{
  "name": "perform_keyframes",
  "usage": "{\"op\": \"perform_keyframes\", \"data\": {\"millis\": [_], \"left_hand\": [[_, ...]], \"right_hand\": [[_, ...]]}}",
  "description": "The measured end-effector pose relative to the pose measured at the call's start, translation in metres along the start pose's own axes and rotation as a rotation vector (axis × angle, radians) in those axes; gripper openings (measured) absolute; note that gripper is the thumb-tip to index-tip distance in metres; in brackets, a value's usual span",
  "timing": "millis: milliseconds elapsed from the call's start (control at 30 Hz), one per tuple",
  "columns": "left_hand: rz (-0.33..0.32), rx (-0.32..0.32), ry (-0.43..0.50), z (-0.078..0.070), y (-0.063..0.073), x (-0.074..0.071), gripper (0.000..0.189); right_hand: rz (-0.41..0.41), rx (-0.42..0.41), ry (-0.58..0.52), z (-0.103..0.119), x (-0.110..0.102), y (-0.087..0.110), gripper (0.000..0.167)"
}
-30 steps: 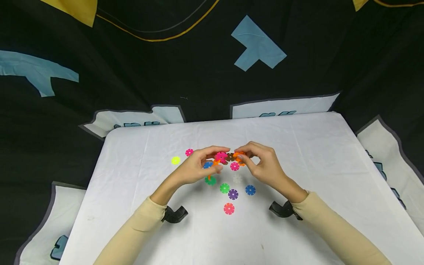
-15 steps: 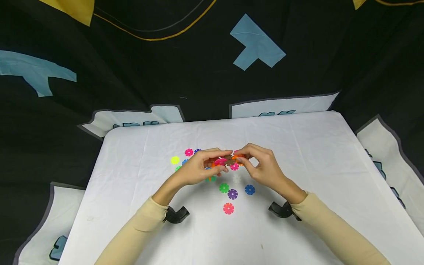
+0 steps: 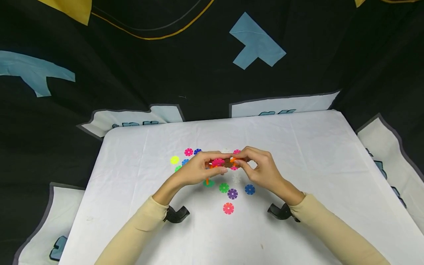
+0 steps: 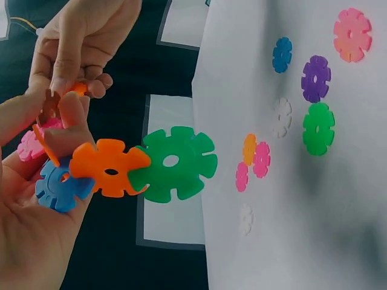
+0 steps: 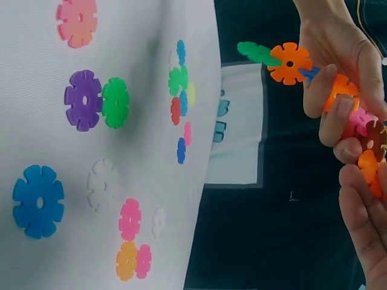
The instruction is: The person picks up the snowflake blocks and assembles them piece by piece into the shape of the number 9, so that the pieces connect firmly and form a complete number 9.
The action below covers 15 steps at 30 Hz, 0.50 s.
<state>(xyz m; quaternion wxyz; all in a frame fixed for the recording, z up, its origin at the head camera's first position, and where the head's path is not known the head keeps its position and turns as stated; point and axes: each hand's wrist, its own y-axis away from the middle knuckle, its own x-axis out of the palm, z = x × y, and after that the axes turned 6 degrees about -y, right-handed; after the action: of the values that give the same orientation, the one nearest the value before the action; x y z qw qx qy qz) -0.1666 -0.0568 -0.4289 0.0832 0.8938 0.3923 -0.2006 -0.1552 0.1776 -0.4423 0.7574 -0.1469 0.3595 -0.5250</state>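
My left hand (image 3: pixel 195 168) holds a chain of notched snowflake discs between its thumb and fingers above the table. From its free end the chain runs through a green disc (image 4: pixel 190 175), an orange disc (image 5: pixel 302 58), a blue disc (image 4: pixel 54 192), another orange disc (image 5: pixel 341 86), a pink disc (image 4: pixel 29 146) and a brown disc (image 5: pixel 373 133). At the brown end, my right hand (image 3: pixel 263 165) pinches one more orange disc (image 5: pixel 366 164), its edge right at the brown one. Fingers partly cover this joint.
Loose discs lie on the white table (image 3: pixel 298 147): a purple one (image 3: pixel 232 194), a blue one (image 3: pixel 250 189), a light green one (image 3: pixel 223 187) and a coral one (image 3: pixel 228 208) in front. Behind the left hand are a yellow disc (image 3: pixel 175 159) and several others.
Both hands have tilted the chain, so its pink and green discs look flatter from above. My right hand has come slightly lower and closer to the left, still pinching the orange disc.
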Motion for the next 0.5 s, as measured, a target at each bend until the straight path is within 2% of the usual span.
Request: {"op": "perform_keyframes", "data": {"millis": [167, 267, 500], "left_hand": [[-0.008, -0.034, 0.03, 0.0007, 0.0006, -0.0024, 0.04], [-0.008, -0.037, 0.05, 0.0011, 0.0008, -0.0027, 0.038], [-0.011, -0.009, 0.039, 0.0013, 0.0014, -0.0002, 0.037]], "right_hand": [[0.007, 0.084, -0.026, -0.0017, -0.0015, 0.0035, 0.024], [0.012, 0.124, -0.046, -0.0029, -0.002, 0.0056, 0.02], [0.02, 0.078, -0.101, -0.0025, 0.0001, 0.0068, 0.013]]}}
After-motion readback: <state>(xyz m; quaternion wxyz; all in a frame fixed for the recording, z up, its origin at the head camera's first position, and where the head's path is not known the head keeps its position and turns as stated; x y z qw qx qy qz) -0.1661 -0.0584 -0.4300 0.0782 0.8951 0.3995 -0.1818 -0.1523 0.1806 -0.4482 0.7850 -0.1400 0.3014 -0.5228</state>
